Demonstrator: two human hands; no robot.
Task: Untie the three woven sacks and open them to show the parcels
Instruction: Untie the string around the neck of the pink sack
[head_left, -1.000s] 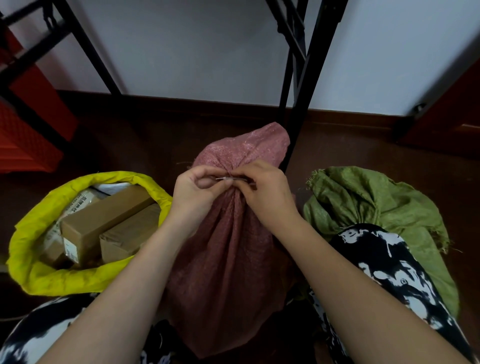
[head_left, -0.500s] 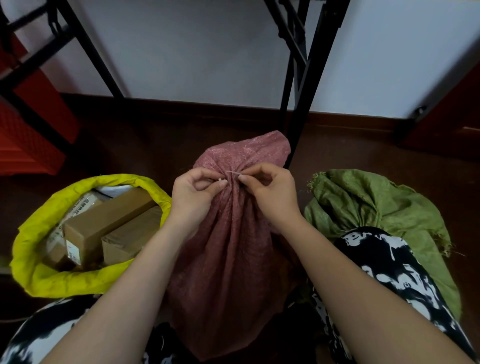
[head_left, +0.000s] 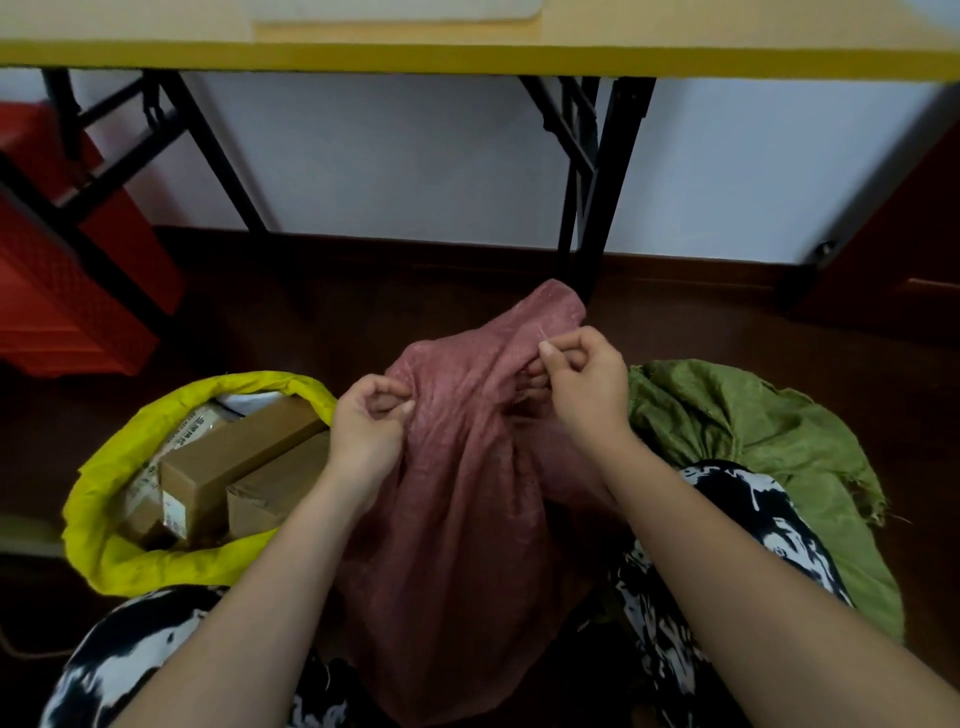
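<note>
Yellow sack (head_left: 104, 540) shows cardboard parcels (head_left: 234, 462); left grip (head_left: 363, 431) and right grip (head_left: 584, 382) pinch pink sack (head_left: 457, 519).

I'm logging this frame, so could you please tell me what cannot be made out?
Head view only:
- Red sack contents: hidden by its fabric.
- Green sack mouth: hidden behind right forearm and knee.
- Tie in right hand: too thin.
- Parcel labels: too small.
</note>
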